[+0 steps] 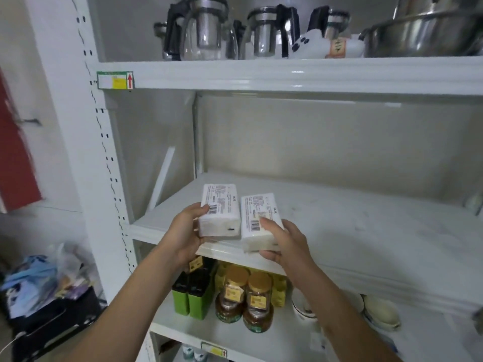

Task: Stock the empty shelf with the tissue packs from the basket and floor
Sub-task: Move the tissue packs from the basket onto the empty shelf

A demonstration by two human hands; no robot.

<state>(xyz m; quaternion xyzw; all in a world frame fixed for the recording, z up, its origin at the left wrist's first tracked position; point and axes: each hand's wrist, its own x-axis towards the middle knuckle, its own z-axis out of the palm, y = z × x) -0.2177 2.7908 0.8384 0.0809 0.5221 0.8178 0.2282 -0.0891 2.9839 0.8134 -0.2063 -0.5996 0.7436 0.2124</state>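
Two white tissue packs with printed labels and barcodes are held side by side over the front left edge of the bare white middle shelf [366,226]. My left hand [187,235] grips the left tissue pack [220,210] from its near end. My right hand [283,244] grips the right tissue pack [258,218], thumb on top beside the barcode. Both packs hover at or just above the shelf lip; I cannot tell whether they touch it. The basket and floor packs are out of sight.
The top shelf holds glass kettles [203,30] and a steel pot [428,35]. Below the middle shelf stand amber jars [257,301], green-and-black boxes [192,296] and bowls [381,312]. A perforated shelf upright [109,163] rises at left, with a cluttered bag [44,278] on the floor.
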